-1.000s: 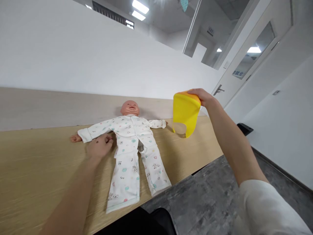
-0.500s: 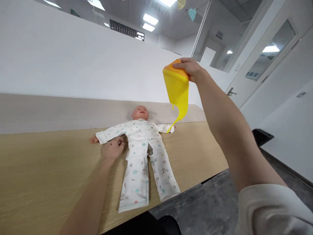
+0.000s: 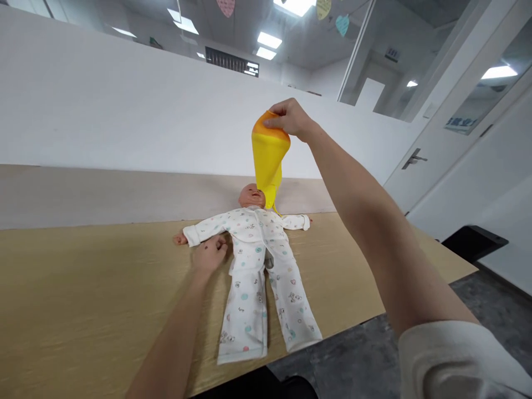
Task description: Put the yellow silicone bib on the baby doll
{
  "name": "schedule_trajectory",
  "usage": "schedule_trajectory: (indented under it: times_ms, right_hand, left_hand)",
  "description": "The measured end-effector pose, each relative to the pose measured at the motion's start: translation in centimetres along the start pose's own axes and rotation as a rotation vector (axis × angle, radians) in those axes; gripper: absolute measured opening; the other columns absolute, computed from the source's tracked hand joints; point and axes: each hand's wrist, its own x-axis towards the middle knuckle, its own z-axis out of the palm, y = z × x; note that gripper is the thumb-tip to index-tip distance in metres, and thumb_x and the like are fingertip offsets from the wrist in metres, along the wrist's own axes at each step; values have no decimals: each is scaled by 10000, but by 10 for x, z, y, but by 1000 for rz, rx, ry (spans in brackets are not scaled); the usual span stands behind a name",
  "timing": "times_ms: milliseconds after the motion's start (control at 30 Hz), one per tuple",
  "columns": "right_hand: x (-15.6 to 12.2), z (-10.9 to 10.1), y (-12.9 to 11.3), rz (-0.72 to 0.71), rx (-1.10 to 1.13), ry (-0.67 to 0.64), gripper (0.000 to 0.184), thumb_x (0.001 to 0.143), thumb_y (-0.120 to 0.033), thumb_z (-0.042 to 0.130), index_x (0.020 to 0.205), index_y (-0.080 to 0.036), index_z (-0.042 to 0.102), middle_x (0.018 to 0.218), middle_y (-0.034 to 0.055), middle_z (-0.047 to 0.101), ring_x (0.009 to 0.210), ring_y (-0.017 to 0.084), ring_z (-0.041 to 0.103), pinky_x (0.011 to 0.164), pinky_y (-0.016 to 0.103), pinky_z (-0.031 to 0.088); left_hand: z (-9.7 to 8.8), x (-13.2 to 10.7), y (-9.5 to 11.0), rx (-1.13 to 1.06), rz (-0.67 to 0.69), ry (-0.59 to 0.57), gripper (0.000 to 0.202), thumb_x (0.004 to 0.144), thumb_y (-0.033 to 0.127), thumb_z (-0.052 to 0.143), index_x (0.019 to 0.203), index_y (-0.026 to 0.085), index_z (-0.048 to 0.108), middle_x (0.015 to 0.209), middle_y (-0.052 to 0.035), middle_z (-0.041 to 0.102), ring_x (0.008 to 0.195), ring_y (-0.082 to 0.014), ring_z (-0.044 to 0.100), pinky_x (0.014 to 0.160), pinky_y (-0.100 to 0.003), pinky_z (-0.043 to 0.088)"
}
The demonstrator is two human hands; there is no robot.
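Yellow silicone bib (image 3: 269,158) gripped at its top edge by my right hand (image 3: 291,118), hanging over the baby doll (image 3: 249,238). My left hand (image 3: 210,255) lies curled closed against the doll's side.

Above the raised hand (image 3: 291,119), paper hearts (image 3: 342,25) hang near the ceiling lights (image 3: 268,37). To its right stands a white door (image 3: 440,160) with a lever handle (image 3: 414,158), then a flat black object (image 3: 474,243). Below stretches a pale wooden table (image 3: 83,288), with grey floor (image 3: 490,293) beyond its corner.
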Motion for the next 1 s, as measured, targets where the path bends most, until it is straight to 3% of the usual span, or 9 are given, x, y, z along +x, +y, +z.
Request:
schedule_trajectory:
  times_ms: [133, 267, 400, 500, 767, 1000]
  right_hand:
    - [16, 0, -7, -53, -94, 44, 159, 807, -157, 686, 684, -141, 587, 691, -12, 514, 711, 96, 470, 738, 269, 433]
    - [23, 5, -7, -56, -143, 123, 84, 805, -199, 698, 809, -153, 628, 796, -5, 586, 815, 100, 478, 781, 254, 398]
    - [24, 12, -2, -31, -131, 141, 170, 868, -266, 653, 921, -107, 625, 840, 10, 599, 904, 93, 457, 869, 256, 362]
    - [25, 18, 3, -46, -126, 135, 181, 891, -232, 615, 983, -77, 624, 901, 22, 613, 929, 86, 463, 913, 257, 352]
    - [16, 44, 16, -192, -126, -6, 268, 815, -126, 588, 1066, -92, 675, 1104, 68, 656, 1048, 173, 569, 997, 326, 417]
    - [-24, 70, 17, -332, -123, -176, 326, 812, -116, 536, 1096, -137, 695, 1210, 74, 663, 1103, 188, 602, 1016, 357, 442]
  left_hand:
    - [1, 0, 0, -9, -17, -6, 248, 844, 289, 447, 987, 229, 641, 1068, -56, 712, 1009, -269, 631, 743, -335, 418]
    - [4, 0, -1, -3, -12, 22, 248, 845, 283, 450, 983, 233, 650, 1037, -43, 721, 997, -265, 634, 724, -327, 408]
    - [7, 0, -3, -8, 5, 51, 249, 842, 284, 452, 973, 238, 659, 1039, -40, 722, 976, -257, 639, 714, -318, 406]
    - [7, 0, -3, -15, 1, 41, 254, 846, 287, 450, 982, 233, 658, 1038, -45, 721, 972, -254, 645, 714, -314, 402]
    - [5, -1, -2, -23, -10, 42, 224, 840, 282, 472, 961, 230, 653, 1013, -48, 722, 960, -241, 652, 712, -303, 407]
    - [5, 0, -2, -38, -28, 44, 214, 833, 281, 481, 942, 242, 660, 1004, -44, 721, 955, -251, 652, 708, -309, 416]
